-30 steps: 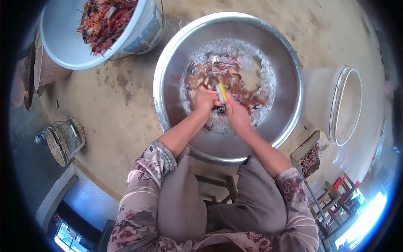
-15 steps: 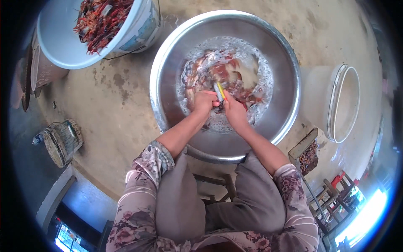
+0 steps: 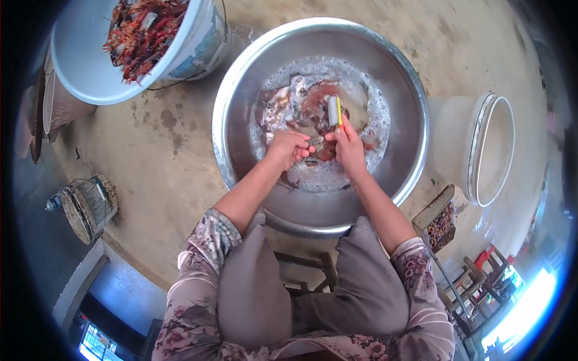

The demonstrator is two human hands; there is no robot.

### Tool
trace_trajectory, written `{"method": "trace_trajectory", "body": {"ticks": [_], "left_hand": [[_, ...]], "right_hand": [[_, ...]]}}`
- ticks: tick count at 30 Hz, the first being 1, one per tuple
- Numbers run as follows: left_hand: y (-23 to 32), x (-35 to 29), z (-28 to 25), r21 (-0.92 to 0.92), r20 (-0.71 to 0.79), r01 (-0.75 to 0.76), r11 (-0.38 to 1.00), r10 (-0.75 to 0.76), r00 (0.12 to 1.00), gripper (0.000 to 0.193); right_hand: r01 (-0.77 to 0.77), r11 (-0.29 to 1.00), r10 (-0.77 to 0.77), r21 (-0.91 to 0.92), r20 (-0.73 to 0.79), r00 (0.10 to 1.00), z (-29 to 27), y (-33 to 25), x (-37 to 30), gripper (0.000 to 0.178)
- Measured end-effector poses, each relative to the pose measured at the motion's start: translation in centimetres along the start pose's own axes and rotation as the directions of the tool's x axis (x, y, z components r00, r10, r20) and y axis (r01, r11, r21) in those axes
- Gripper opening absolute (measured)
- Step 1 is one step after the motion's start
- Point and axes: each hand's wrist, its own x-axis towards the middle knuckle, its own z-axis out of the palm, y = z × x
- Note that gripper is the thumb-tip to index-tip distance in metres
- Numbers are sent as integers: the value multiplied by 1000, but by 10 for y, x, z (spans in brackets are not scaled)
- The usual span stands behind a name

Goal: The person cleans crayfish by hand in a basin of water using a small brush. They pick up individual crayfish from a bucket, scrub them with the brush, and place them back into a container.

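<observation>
Your L hand (image 3: pixel 288 150) is pinching a small greyish thing (image 3: pixel 315 142), too small to ID, over the middle of the steel basin (image 3: pixel 242 120). Your R hand (image 3: pixel 350 147) grips a yellow-edged brush (image 3: pixel 334 112), bristle end pointing away from you, just beside the L. Both hands are above foamy water (image 3: pixel 378 120) w/ reddish crayfish in it. More crayfish (image 3: pixel 144 39) sit in the lt-blue bucket (image 3: pixel 72 66), upper L; an off-white bucket (image 3: pixel 475 144) stands R of the basin.

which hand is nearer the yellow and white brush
Right. The right hand holds the brush at its near end; the left hand is apart from it, to its left and closer to the person.
</observation>
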Motion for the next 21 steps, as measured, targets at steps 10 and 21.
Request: {"method": "trace_trajectory", "body": {"ticks": [10, 21], "left_hand": [[6, -3, 7, 8, 111, -315, 949, 312, 944, 17], [-35, -7, 26, -103, 116, -165, 981, 177, 977, 15]], "right_hand": [[-161, 969, 137, 186, 137, 981, 17, -16, -20, 61], [-43, 985, 66, 164, -139, 988, 33, -5, -28, 51]]}}
